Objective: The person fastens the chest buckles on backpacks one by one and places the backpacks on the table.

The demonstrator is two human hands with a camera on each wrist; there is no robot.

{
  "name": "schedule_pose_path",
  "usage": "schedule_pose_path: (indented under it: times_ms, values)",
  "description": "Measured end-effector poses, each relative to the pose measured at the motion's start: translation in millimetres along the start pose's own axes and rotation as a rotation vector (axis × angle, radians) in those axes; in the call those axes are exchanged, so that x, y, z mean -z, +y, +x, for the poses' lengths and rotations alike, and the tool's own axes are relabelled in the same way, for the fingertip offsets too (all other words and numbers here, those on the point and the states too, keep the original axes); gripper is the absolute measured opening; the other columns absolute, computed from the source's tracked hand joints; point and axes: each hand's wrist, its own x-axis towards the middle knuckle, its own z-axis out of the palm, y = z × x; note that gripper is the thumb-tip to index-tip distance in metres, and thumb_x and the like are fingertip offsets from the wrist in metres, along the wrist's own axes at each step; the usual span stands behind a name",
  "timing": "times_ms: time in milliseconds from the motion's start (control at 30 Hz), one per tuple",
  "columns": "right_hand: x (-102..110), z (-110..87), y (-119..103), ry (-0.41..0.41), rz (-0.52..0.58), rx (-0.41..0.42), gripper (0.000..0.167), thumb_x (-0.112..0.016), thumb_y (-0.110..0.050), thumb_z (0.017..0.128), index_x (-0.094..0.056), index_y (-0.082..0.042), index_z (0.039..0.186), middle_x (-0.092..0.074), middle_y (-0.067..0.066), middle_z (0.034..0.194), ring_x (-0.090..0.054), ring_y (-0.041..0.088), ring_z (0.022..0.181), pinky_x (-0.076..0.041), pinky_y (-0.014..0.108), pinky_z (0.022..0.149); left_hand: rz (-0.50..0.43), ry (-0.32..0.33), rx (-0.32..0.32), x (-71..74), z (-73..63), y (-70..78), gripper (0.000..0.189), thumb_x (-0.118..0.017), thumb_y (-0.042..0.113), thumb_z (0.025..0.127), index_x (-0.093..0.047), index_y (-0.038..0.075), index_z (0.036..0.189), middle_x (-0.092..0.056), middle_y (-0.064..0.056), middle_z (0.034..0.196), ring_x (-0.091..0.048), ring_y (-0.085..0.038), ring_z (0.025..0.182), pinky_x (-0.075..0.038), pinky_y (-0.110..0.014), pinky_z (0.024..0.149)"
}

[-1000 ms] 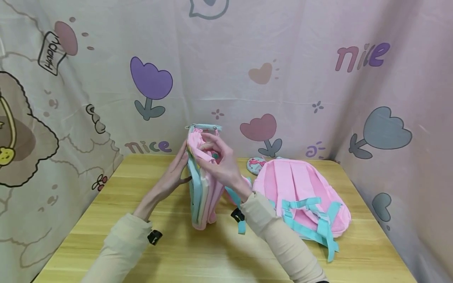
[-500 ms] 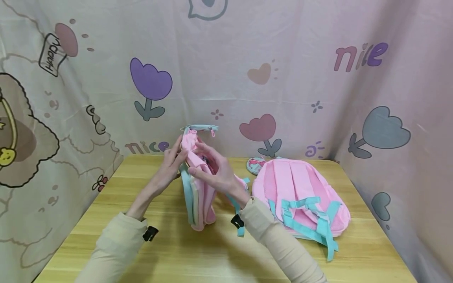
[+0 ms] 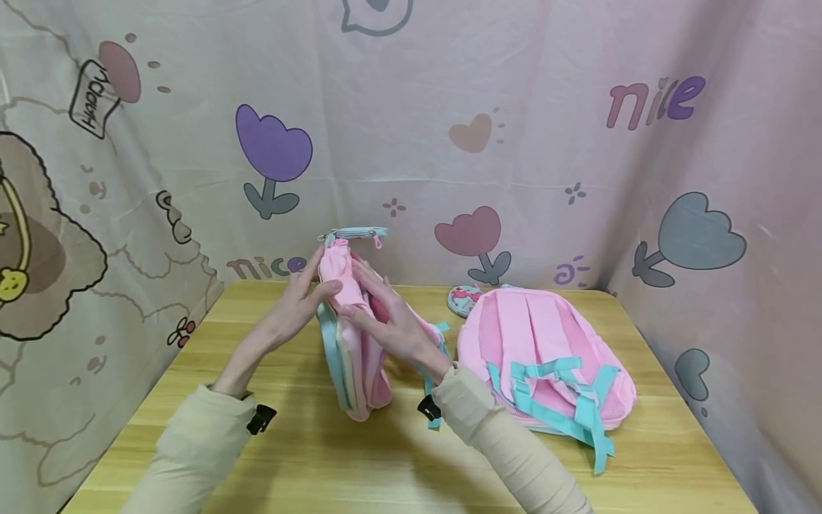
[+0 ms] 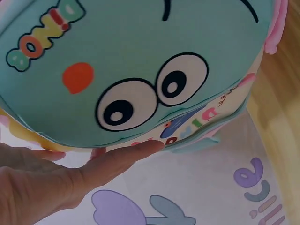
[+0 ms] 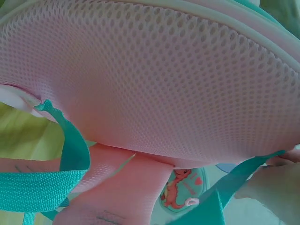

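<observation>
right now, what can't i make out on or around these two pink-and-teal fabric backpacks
Inside of the upright pink-and-teal fabric backpack: head view, mostly hidden by the person's bare right hand.
Front of the lying pink fabric backpack: head view, its strap side faces up.
Full lettering on the cream fabric band: left wrist view, partly covered by the bulging teal front pocket.
Print on the small round disc: head view, too small.

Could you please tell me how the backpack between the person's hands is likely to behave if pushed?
The backpack would probably yield, since its pink fabric looks creased. It may tip sideways, as it stands upright and looks narrow in the head view. Its mesh panel looks textured, so that side is probably not very slippery.
</observation>
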Motion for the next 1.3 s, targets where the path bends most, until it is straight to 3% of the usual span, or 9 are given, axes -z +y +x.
schedule_pose_path:
  times_ms: [167,333,467,567,633,767,867,1000,1300]
  values:
    - [-0.6,-2.2,1.3,-0.022,0.006,-0.002,0.08,-0.053,-0.062,0.097,-0.03,-0.018,0.16,-0.018,-0.016,0.168,-0.013,0.012,0.158,-0.009,0.057,0.127,0.055,0.018,-0.012,5.1,-4.0,5.6,0.073,-0.041,0.03,0.101,-0.007,0.013,0.163,-0.04,-0.032,0.141,-0.038,-0.041,0.132,-0.031,-0.063,0.113]
    - [-2.5,-3.8,3.8,-0.035,-0.055,-0.002,0.081,-0.047,-0.069,0.096,-0.032,-0.021,0.159,-0.019,-0.015,0.168,-0.012,0.009,0.158,-0.002,0.059,0.127,0.156,0.038,0.054,11.9,-9.9,12.0,0.066,-0.038,0.026,0.101,-0.015,0.02,0.163,-0.038,-0.034,0.146,-0.035,-0.043,0.129,-0.032,-0.069,0.107]
    - [-2.9,-5.7,6.1,-0.071,-0.059,-0.018,0.081,-0.043,-0.071,0.096,-0.031,-0.022,0.159,-0.019,-0.01,0.169,-0.009,0.013,0.159,-0.017,0.056,0.126,0.238,0.025,0.081,16.9,-13.8,15.1,0.062,-0.034,0.023,0.102,-0.021,0.02,0.162,-0.042,-0.033,0.147,-0.039,-0.043,0.128,-0.033,-0.068,0.105]
    - [-2.4,-7.6,8.9,-0.106,-0.065,-0.029,0.081,-0.041,-0.071,0.096,-0.029,-0.022,0.16,-0.018,-0.005,0.17,-0.007,0.018,0.159,-0.025,0.055,0.124,0.273,0.026,0.111,19.6,-16.9,17.7,0.059,-0.035,0.033,0.104,-0.025,0.02,0.161,-0.042,-0.032,0.149,-0.04,-0.045,0.133,-0.034,-0.07,0.106]
    - [-2.1,-8.8,11.0,-0.127,-0.08,-0.03,0.084,-0.039,-0.073,0.096,-0.028,-0.02,0.16,-0.019,0.0,0.17,-0.004,0.02,0.16,-0.019,0.058,0.125,0.281,0.024,0.145,21.4,-18.8,19.3,0.064,-0.04,0.044,0.104,-0.024,0.021,0.161,-0.036,-0.029,0.156,-0.036,-0.048,0.14,-0.033,-0.072,0.108]
    - [-2.2,-10.9,14.0,-0.158,-0.107,-0.052,0.088,-0.037,-0.077,0.094,-0.029,-0.02,0.16,-0.023,0.001,0.169,0.0,0.019,0.16,-0.01,0.062,0.125,0.264,0.017,0.188,27.7,-21.2,19.6,0.077,-0.052,0.057,0.099,-0.023,0.021,0.161,-0.032,-0.026,0.161,-0.039,-0.049,0.141,-0.04,-0.069,0.105]
    - [-1.8,-13.1,16.2,-0.175,-0.12,-0.089,0.083,-0.039,-0.076,0.094,-0.031,-0.025,0.159,-0.021,-0.002,0.17,0.001,0.021,0.16,-0.009,0.066,0.123,0.248,0.021,0.187,35.4,-24.8,18.1,0.077,-0.058,0.052,0.098,-0.026,0.018,0.16,-0.044,-0.028,0.152,-0.053,-0.044,0.129,-0.053,-0.054,0.094]
    - [-0.6,-17.1,18.7,-0.202,-0.135,-0.17,0.073,-0.049,-0.069,0.094,-0.032,-0.037,0.157,-0.009,-0.002,0.172,0.0,0.026,0.16,-0.016,0.071,0.119,0.231,0.036,0.16,47.5,-31.2,11.8,0.071,-0.061,0.042,0.098,-0.032,0.016,0.157,-0.061,-0.028,0.134,-0.063,-0.038,0.115,-0.053,-0.037,0.083]
    - [1.8,-27.0,28.5,-0.271,-0.238,-0.253,0.068,-0.066,-0.055,0.091,-0.043,-0.036,0.152,-0.011,0.002,0.172,-0.009,0.032,0.158,-0.025,0.068,0.118,0.054,0.02,0.158,71.3,-43.8,-19.4,0.068,-0.065,0.03,0.099,-0.033,0.017,0.157,-0.064,-0.031,0.13,-0.069,-0.004,0.091,-0.055,-0.025,0.076]
